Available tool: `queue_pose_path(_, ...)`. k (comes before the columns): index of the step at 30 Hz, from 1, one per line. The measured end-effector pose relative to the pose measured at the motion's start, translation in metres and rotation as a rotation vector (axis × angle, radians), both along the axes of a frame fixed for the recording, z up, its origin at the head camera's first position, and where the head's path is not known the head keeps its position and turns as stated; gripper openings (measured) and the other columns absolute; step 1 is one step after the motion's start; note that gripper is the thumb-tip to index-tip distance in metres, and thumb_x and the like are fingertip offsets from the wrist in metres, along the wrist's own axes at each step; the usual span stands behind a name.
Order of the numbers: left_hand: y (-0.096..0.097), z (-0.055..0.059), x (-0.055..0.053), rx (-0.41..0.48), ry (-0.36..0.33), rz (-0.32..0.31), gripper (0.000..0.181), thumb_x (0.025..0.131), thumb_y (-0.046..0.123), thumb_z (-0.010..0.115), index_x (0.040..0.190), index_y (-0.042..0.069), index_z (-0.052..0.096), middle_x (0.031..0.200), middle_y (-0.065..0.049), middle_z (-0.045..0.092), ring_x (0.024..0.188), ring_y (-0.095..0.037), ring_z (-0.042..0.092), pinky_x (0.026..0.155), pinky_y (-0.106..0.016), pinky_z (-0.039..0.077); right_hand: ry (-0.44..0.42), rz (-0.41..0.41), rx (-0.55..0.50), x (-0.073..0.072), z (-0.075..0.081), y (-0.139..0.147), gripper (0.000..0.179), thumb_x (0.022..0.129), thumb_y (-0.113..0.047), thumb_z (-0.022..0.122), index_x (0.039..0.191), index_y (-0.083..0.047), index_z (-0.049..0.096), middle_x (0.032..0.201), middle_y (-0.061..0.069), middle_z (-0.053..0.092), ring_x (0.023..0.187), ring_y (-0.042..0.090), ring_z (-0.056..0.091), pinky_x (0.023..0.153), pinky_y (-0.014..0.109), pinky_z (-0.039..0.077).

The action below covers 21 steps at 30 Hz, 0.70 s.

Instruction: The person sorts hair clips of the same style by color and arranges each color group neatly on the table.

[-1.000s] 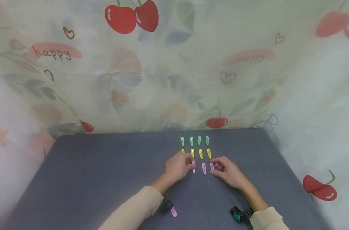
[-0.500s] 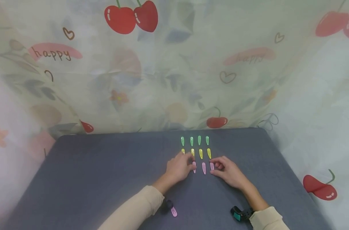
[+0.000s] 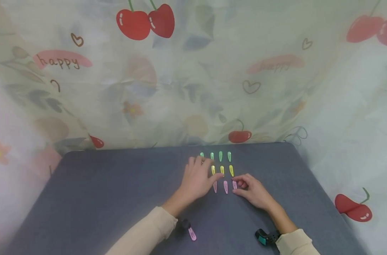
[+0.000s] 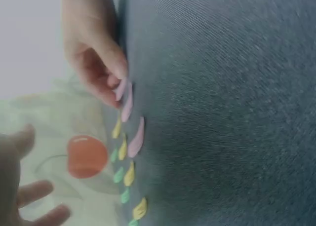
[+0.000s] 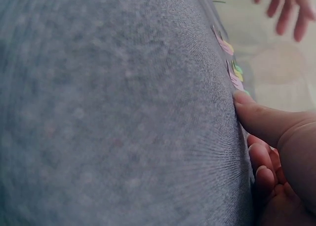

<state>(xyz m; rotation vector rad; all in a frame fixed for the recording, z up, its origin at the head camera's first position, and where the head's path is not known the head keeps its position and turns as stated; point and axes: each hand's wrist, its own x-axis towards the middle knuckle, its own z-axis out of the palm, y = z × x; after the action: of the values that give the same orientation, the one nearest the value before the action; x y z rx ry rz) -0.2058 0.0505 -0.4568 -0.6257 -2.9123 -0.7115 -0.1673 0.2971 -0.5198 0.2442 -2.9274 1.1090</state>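
Snap hair clips lie in rows on the dark grey table: green ones (image 3: 220, 156) at the back, yellow ones (image 3: 222, 170) in the middle, pink ones (image 3: 225, 187) in front. My left hand (image 3: 196, 179) hovers over the left side of the rows, fingers spread and holding nothing, hiding part of the yellow row. Its thumb passes above the leftmost pink clip (image 3: 215, 187). My right hand (image 3: 254, 191) pinches the rightmost pink clip (image 3: 234, 185) between thumb and index finger at the table. In the left wrist view this right hand (image 4: 96, 58) grips that clip (image 4: 120, 89).
A separate pink clip (image 3: 192, 234) lies near the front, beside a small black object (image 3: 186, 224) at the left sleeve. A dark band with a teal face (image 3: 263, 238) is at the right wrist. A cherry-printed curtain (image 3: 180, 88) rises behind the table (image 3: 117, 184).
The left hand has let go of the leftmost pink clip, lifted slightly and spread its fingers. Before that, this clip shifted slightly. The right hand stays at its clip.
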Motion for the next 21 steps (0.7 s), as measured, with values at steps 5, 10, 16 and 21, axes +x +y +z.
queue_pose_path(5, -0.007, 0.011, 0.007, -0.048, 0.098, -0.034, 0.08, 0.089, 0.076, 0.056, 0.154, 0.03, 0.044, 0.162, -0.005, 0.037, 0.151, -0.033, 0.029, 0.121, -0.055, 0.029, 0.007, 0.01, 0.007, -0.001, 0.0, -0.001, 0.037, 0.088, -0.027, 0.081, 0.121, -0.013, 0.07, 0.096, -0.002, 0.059, 0.086, 0.008, 0.054, 0.078, 0.025, 0.047)
queue_pose_path(10, -0.014, 0.016, 0.018, -0.122, 0.176, -0.076, 0.094, 0.083, 0.084, 0.053, 0.161, 0.037, 0.027, 0.171, -0.003, 0.02, 0.159, -0.037, 0.014, 0.125, -0.063, 0.012, 0.007, 0.011, 0.014, -0.001, 0.0, 0.0, 0.037, 0.088, -0.026, 0.081, 0.121, -0.013, 0.07, 0.096, -0.002, 0.058, 0.087, 0.01, 0.054, 0.077, 0.025, 0.047)
queue_pose_path(16, -0.023, 0.018, 0.034, -0.171, 0.23, -0.139, 0.1, 0.081, 0.089, 0.05, 0.162, 0.045, 0.01, 0.174, 0.001, 0.008, 0.16, -0.04, 0.0, 0.123, -0.068, 0.008, 0.019, 0.015, 0.011, -0.001, 0.0, 0.0, 0.037, 0.088, -0.025, 0.081, 0.121, -0.013, 0.07, 0.095, -0.002, 0.059, 0.086, 0.009, 0.054, 0.077, 0.025, 0.046)
queue_pose_path(21, -0.032, 0.018, 0.046, -0.198, 0.264, -0.166, 0.101, 0.08, 0.089, 0.049, 0.161, 0.048, 0.005, 0.175, 0.003, 0.001, 0.16, -0.039, -0.007, 0.122, -0.07, 0.009, 0.025, 0.012, 0.006, 0.0, -0.001, 0.001, 0.037, 0.087, -0.025, 0.082, 0.12, -0.014, 0.071, 0.095, -0.003, 0.059, 0.085, 0.008, 0.054, 0.077, 0.025, 0.047)
